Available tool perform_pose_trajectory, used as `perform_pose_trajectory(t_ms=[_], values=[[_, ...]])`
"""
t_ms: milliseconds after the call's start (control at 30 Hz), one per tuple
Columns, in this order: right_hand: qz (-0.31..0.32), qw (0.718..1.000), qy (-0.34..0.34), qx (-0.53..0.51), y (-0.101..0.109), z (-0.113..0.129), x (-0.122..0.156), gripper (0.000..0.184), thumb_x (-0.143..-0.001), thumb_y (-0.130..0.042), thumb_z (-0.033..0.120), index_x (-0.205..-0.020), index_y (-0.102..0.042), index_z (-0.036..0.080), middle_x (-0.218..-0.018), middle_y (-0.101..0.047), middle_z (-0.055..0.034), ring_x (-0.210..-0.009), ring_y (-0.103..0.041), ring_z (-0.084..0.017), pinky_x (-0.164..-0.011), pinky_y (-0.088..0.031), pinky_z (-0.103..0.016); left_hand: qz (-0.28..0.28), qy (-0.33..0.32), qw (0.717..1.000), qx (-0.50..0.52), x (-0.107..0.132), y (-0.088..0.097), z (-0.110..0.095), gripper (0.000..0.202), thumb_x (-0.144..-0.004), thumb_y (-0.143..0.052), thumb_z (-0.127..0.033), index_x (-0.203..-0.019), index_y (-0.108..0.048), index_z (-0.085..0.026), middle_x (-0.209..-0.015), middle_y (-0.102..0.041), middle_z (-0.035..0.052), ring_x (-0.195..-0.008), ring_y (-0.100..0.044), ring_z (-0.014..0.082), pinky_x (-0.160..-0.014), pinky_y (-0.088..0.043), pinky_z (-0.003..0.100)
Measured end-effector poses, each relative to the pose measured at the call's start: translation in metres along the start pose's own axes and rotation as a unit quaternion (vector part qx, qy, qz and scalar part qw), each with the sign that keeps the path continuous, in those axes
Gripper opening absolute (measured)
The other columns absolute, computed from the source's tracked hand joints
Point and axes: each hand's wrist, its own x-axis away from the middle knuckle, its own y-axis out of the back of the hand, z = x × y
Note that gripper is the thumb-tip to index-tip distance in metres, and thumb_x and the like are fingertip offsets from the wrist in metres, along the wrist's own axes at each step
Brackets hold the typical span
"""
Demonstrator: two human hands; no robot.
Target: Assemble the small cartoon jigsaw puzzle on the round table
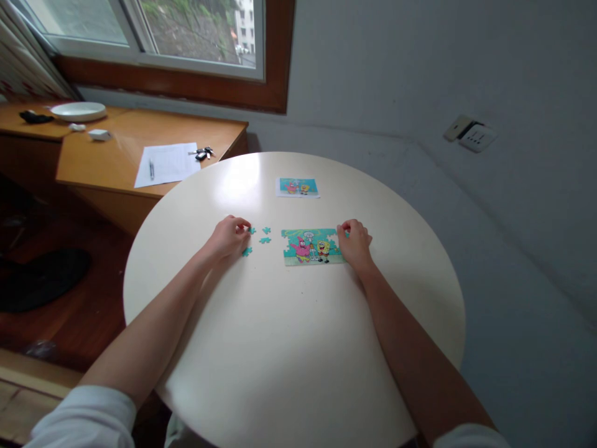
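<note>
A partly assembled jigsaw puzzle (305, 253) with cartoon figures on teal lies on the round white table (289, 348). Gaps show at its left edge and upper right. My right hand (355, 244) rests at the puzzle's right end, fingers curled and thumb against the forefinger; a bit of teal puzzle piece shows between them. Left of the puzzle, my left hand (229, 238) has its fingertips closed on a teal puzzle piece (252, 230). Loose by it lie a puzzle piece (266, 230), a second piece (265, 240) and a third piece (247, 252), partly beside my fingers.
Behind the puzzle lies a reference picture card (298, 187) of the same scene. A wooden desk (121, 134) adjoins at the left, bearing paper (163, 163), a pen (152, 168), keys (203, 154) and a white plate (79, 111). A wall with a socket (477, 137) stands right.
</note>
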Motion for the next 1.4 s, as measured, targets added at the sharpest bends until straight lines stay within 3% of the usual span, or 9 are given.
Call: perform_pose_trajectory(t_ms=[1067,1400], values=[[-0.002,1.0,-0.001,0.001,-0.0015,-0.0011,-0.0012,0.014,-0.086,-0.044,0.031,-0.085,-0.052,0.021,-0.097,-0.062,-0.0092,-0.093,-0.05,-0.025,-0.082,-0.033,-0.04,0.029,0.001,0.999,-0.03,-0.0032,-0.0044,0.0045,0.023,-0.073,-0.052,-0.023,-0.09,-0.067,-0.018,-0.089,-0.061,0.0047,-0.074,-0.055,0.0163,-0.076,-0.045,0.029],[-0.005,1.0,0.004,0.001,-0.0024,-0.0021,-0.0006,0.015,-0.086,-0.043,0.032,-0.085,-0.053,0.021,-0.097,-0.061,-0.0094,-0.093,-0.05,-0.025,-0.081,-0.033,-0.039,0.036,-0.003,0.997,-0.062,-0.0012,-0.0021,-0.0036,0.021,-0.076,-0.051,-0.019,-0.091,-0.066,-0.018,-0.092,-0.062,0.006,-0.079,-0.057,0.0181,-0.078,-0.045,0.03]])
